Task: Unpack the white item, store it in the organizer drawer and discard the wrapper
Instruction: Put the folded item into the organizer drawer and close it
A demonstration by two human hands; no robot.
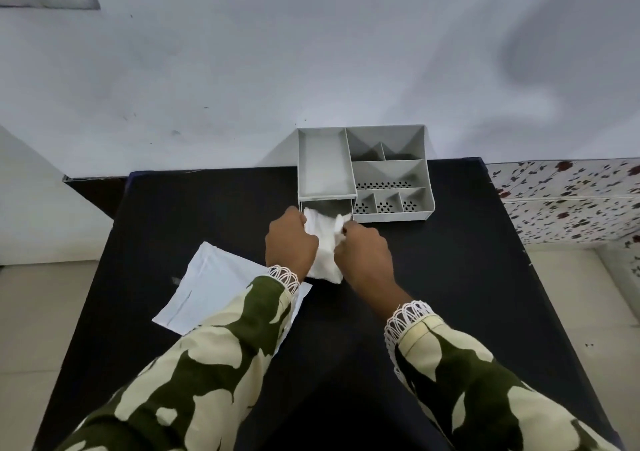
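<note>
A crumpled white item (325, 242) is held between both hands just in front of the grey organizer (391, 173). My left hand (290, 242) grips its left side and my right hand (363, 254) grips its right side. Its far end reaches into the open drawer (327, 207) at the organizer's lower left. A flat white wrapper (214, 284) lies on the black table (450, 277) to the left, partly under my left sleeve.
The organizer stands at the table's far edge against a pale wall, with several empty compartments on top. A flower-patterned surface (568, 201) lies to the right of the table. Tiled floor shows on both sides.
</note>
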